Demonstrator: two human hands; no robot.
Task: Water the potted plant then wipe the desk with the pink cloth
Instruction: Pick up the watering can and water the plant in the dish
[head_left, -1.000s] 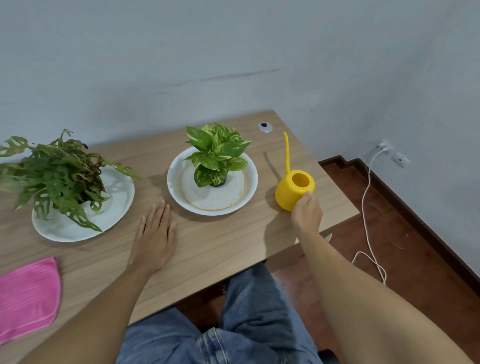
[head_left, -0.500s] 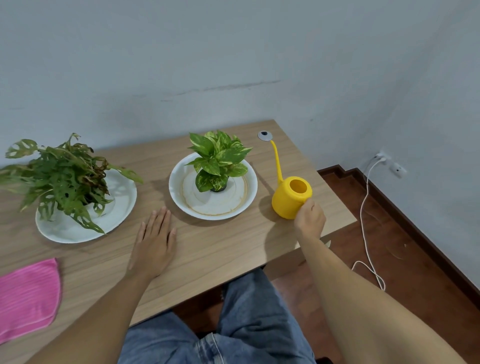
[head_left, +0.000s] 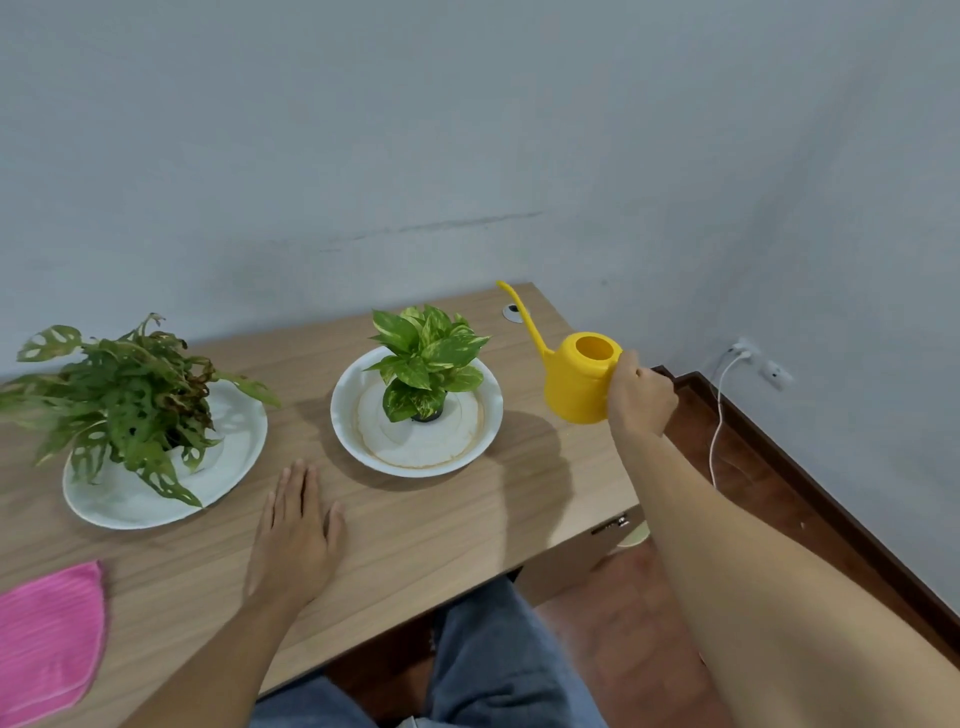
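While right hand (head_left: 640, 396) grips lifted yellow watering can (head_left: 579, 379), potted plant (head_left: 427, 358) between hands, left hand (head_left: 296, 535) flat

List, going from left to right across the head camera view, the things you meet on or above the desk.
Pink cloth → holey-leaved plant on its white plate → left hand flat on the desk → small potted plant in its white dish → yellow watering can → right hand gripping it.

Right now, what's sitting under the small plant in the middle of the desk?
The small plant stands in a dark pot, mostly leaf-covered, on a white plate with a brownish water ring. The desk beneath the plate is hidden.
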